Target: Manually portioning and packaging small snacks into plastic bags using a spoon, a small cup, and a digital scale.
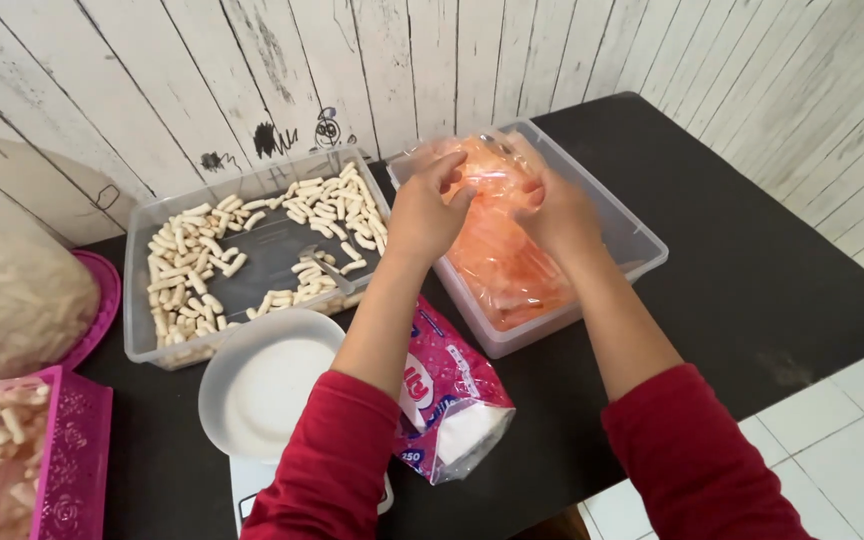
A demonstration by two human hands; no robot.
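Two pink baskets (pixel 77 440) at left, one tub (pixel 142 330) of pale sticks, one white bowl (pixel 262 385), one pink packet (pixel 452 395). Left hand (pixel 424 215) and right hand (pixel 555 210), fingers curled, pinch one orange bag (pixel 497 265) in a second tub (pixel 642 245).

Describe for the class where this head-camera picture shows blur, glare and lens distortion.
Head view: both hands, left hand and right hand, are slightly motion-blurred on the clear bag of orange snacks; soft glare shines on the bag's plastic; the wall planks fan outwards, a wide-lens distortion; lighting is even, shadows faint.
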